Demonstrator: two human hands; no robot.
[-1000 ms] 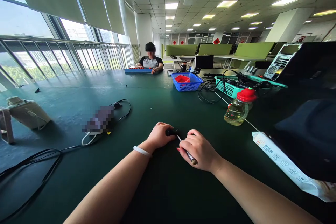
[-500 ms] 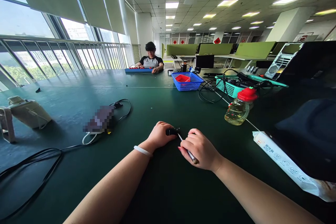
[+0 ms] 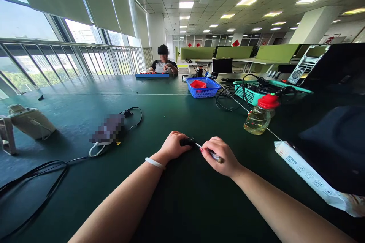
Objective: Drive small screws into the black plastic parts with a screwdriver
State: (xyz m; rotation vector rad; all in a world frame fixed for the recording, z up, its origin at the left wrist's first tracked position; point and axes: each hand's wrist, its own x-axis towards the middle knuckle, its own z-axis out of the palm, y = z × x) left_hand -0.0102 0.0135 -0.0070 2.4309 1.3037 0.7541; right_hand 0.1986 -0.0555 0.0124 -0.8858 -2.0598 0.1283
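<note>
Both my hands rest on the dark green table (image 3: 182, 121) near its front middle. My left hand (image 3: 173, 146) is closed over a small black part (image 3: 186, 142), with a white band on that wrist. My right hand (image 3: 220, 155) pinches a thin metal tool (image 3: 211, 153) like a pen or small screwdriver. Its tip points left and touches the black part. The tool's butt end sticks out to the right of my fingers.
A clear bottle with a red cap (image 3: 260, 115) stands to the right. A white packet (image 3: 309, 176) and a dark bag (image 3: 336, 144) lie further right. Black cables (image 3: 37, 182) and a white device (image 3: 28, 121) sit left. Blue basket (image 3: 203, 88) and a seated person (image 3: 163, 62) are far back.
My right hand has turned and shifted slightly right, so the tool now lies flatter and points more sideways. My left hand has stayed on the black part.
</note>
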